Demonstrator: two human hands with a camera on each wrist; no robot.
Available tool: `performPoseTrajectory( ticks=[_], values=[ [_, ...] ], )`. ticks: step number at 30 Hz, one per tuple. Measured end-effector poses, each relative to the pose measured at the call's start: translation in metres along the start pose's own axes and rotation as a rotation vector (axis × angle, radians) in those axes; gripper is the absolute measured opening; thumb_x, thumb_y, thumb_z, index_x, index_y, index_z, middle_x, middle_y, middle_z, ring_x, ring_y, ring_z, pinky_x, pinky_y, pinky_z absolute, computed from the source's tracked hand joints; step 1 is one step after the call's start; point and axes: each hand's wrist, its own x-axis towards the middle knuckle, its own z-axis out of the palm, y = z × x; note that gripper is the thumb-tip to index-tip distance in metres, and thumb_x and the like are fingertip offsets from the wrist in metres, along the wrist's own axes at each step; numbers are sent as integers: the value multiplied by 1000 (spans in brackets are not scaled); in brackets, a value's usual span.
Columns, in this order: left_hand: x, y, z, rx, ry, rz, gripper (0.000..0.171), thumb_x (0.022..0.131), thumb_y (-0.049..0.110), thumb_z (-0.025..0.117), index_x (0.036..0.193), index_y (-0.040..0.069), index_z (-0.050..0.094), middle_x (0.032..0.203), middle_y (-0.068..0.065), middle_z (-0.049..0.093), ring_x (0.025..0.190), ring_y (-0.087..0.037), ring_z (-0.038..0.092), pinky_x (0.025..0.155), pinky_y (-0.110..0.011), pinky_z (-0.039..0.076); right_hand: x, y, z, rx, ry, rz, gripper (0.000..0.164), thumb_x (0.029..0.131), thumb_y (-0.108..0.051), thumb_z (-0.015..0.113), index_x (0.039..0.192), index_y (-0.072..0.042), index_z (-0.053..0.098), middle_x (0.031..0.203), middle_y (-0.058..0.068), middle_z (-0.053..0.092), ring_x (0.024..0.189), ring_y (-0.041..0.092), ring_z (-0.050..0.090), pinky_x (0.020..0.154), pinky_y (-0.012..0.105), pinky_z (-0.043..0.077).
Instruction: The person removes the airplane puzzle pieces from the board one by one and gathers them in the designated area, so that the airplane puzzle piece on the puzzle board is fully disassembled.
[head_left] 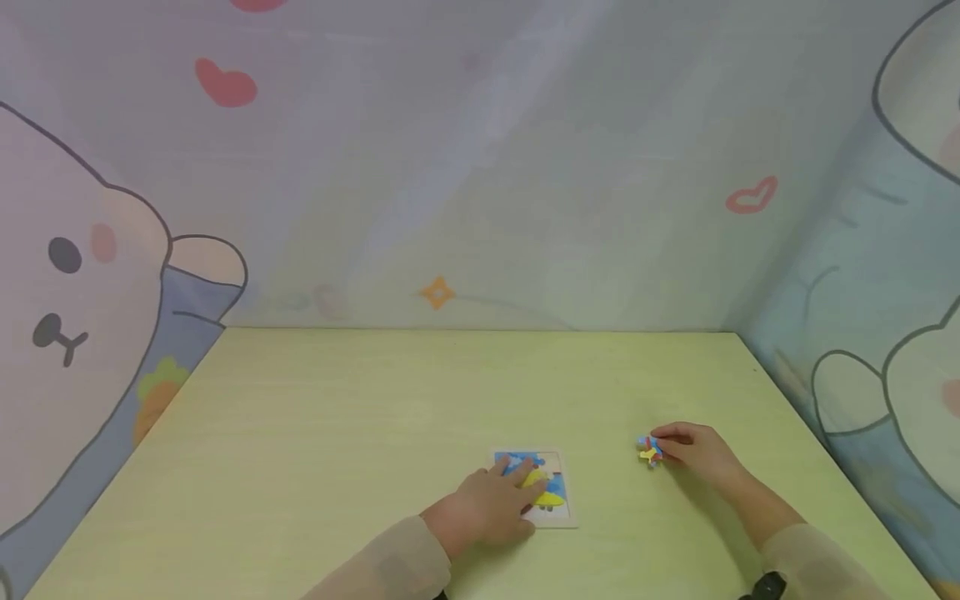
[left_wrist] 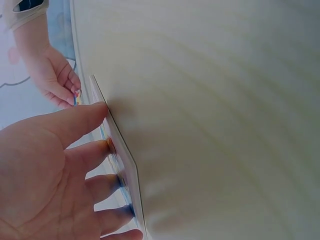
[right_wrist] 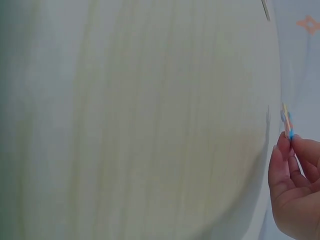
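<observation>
A small square jigsaw puzzle point(head_left: 557, 522) with a pale frame lies on the table, its picture in blue, yellow and white. My left hand point(head_left: 491, 505) rests on its left part with the fingers spread, hiding some of the picture. In the left wrist view the fingertips touch the puzzle's face and the thumb point(left_wrist: 90, 117) meets its edge. To the right of the puzzle, my right hand point(head_left: 703, 457) pinches a small puzzle piece point(head_left: 649, 451) coloured blue, red and yellow. The right wrist view shows that thin piece point(right_wrist: 287, 124) edge-on between thumb and fingertips.
The pale yellow-green table point(head_left: 337, 417) reaches back to a cloth backdrop point(head_left: 480, 167) with hearts and cartoon animals. Similar printed cloth hangs along the left and right sides. A black object point(head_left: 767, 586) shows at the right wrist.
</observation>
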Motion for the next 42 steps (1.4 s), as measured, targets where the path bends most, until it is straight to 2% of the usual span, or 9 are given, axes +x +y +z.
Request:
performPoseTrajectory(
  ticks=[7, 17, 28, 31, 37, 42],
  values=[
    [2, 1, 1, 19, 7, -7, 57, 92, 48, 48, 145, 39, 28, 153, 7, 19, 138, -25, 22, 100, -40, 36, -1, 11, -9, -7, 16, 24, 28, 92, -6, 56, 112, 15, 57, 110, 25, 60, 88, 16, 62, 72, 27, 52],
    [0, 3, 2, 41, 2, -3, 57, 91, 50, 49, 144, 39, 31, 152, 8, 22, 138, -24, 23, 99, -38, 36, -7, 19, -17, -47, 30, 53, 26, 92, -4, 55, 110, 16, 57, 104, 23, 62, 79, 10, 60, 68, 24, 52],
    [-1, -1, 5, 35, 10, 0, 57, 91, 50, 49, 144, 39, 32, 152, 7, 23, 137, -24, 25, 100, -38, 36, -5, 20, -20, -109, 22, 34, 23, 92, -1, 54, 108, 15, 57, 102, 22, 61, 80, 12, 60, 67, 23, 51],
    [-1, -2, 4, 46, 18, 6, 57, 92, 49, 49, 145, 38, 31, 152, 7, 22, 137, -25, 24, 101, -40, 34, -5, 20, -22, -165, 39, 21, 23, 92, -3, 55, 107, 13, 59, 101, 21, 62, 81, 15, 59, 66, 22, 50],
    [1, -2, 2, 11, 22, -3, 57, 92, 47, 50, 145, 39, 31, 153, 7, 21, 138, -24, 23, 104, -44, 30, -5, 17, -27, -288, 52, -8, 20, 92, -9, 57, 103, 7, 63, 97, 17, 64, 86, 24, 57, 68, 29, 46],
    [1, -3, 2, 2, 31, 2, 57, 91, 47, 50, 144, 39, 31, 152, 8, 22, 138, -24, 23, 104, -45, 29, -4, 18, -28, -321, 51, -9, 19, 91, -8, 57, 102, 6, 64, 96, 16, 64, 88, 29, 57, 73, 37, 46]
  ],
)
